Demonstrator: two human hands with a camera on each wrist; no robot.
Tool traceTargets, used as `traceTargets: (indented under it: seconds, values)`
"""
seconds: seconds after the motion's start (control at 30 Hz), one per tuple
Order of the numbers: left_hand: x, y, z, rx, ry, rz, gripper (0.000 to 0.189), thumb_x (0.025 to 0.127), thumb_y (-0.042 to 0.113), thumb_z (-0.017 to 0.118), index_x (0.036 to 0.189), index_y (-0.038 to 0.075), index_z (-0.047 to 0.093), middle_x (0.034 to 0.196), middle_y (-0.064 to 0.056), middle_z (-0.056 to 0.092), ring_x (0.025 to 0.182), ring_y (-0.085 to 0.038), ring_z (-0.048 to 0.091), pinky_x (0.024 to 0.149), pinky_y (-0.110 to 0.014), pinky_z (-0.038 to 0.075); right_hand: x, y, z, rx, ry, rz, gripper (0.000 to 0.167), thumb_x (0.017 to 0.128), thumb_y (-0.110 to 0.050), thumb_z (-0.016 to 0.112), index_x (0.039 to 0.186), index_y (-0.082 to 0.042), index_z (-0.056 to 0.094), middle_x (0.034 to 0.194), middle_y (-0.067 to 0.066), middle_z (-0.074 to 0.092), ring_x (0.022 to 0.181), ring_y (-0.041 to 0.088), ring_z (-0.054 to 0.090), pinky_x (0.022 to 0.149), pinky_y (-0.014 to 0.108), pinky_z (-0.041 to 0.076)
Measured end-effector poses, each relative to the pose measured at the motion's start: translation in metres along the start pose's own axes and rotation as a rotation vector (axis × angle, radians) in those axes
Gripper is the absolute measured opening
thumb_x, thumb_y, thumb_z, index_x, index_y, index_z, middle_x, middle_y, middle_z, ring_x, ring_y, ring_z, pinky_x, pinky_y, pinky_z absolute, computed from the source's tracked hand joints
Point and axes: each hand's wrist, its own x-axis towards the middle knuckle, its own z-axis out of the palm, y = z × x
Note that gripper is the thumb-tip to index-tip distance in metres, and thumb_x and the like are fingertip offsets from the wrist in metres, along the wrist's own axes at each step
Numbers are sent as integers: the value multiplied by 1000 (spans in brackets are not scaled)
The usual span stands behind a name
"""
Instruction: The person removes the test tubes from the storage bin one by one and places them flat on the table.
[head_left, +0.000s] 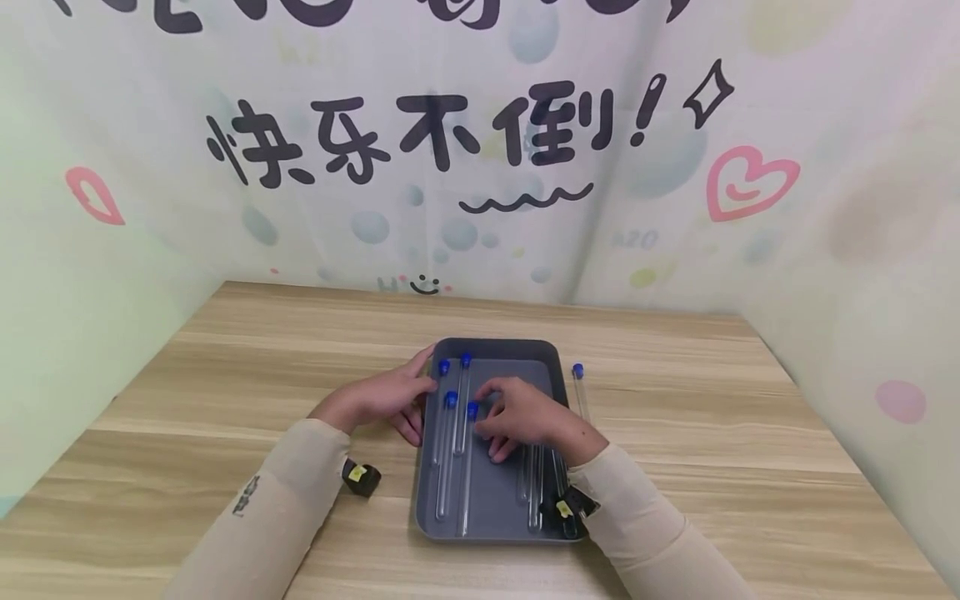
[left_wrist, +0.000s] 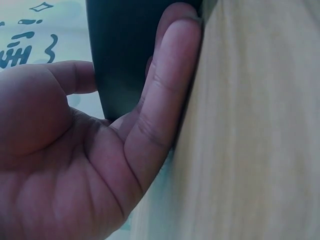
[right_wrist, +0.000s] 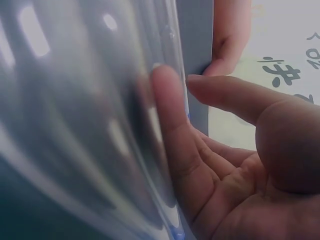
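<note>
Head view: a blue-capped tube (head_left: pixel 468 467) lies in the grey tray (head_left: pixel 491 500), its cap just at the right hand's (head_left: pixel 517 414) thumb and fingertips; whether they pinch it, I can't tell from here. Three more tubes (head_left: pixel 446 458) lie left of that grip, others (head_left: pixel 534 492) under its wrist, one (head_left: pixel 580 387) past the tray's right wall. Opposite, the left hand (head_left: pixel 386 398) grasps the tray's side, thumb at the rim. Beneath both is the table (head_left: pixel 712 458); beyond, a lettered backdrop (head_left: pixel 660 208).
</note>
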Motion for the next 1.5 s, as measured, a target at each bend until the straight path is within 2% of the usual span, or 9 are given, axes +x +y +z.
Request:
traceTargets:
  seconds: [0.47, 0.87, 1.27, 1.5]
  values:
    - [1, 0, -1, 4, 3, 1, 67, 106, 22, 31, 158, 43, -6, 96, -24, 66, 68, -29, 72, 66, -47, 64, 0, 0, 0, 29, -10, -15, 43, 91, -10, 71, 127, -2, 49, 89, 16, 68, 58, 21, 70, 57, 39, 63]
    - [1, 1, 0, 16, 7, 3, 67, 107, 22, 31, 158, 42, -6, 94, -24, 68, 68, -29, 73, 66, -46, 64, 1, -3, 1, 93, -48, -36, 57, 86, -9, 77, 127, -4, 38, 88, 16, 69, 64, 24, 72, 61, 41, 64]
    - [1, 1, 0, 13, 12, -6, 66, 107, 23, 32, 159, 41, -4, 95, -24, 66, 68, -28, 72, 65, -45, 64, 0, -7, 2, 223, -125, -61, 57, 90, 0, 70, 129, -6, 30, 82, 14, 70, 67, 25, 73, 69, 42, 65]
    - [1, 1, 1, 13, 10, 2, 66, 107, 22, 32, 159, 40, -5, 90, -22, 69, 67, -27, 72, 65, -45, 64, -3, -9, -4, 271, -103, -93, 52, 95, 0, 64, 130, -8, 27, 89, 14, 64, 71, 27, 72, 71, 46, 64]
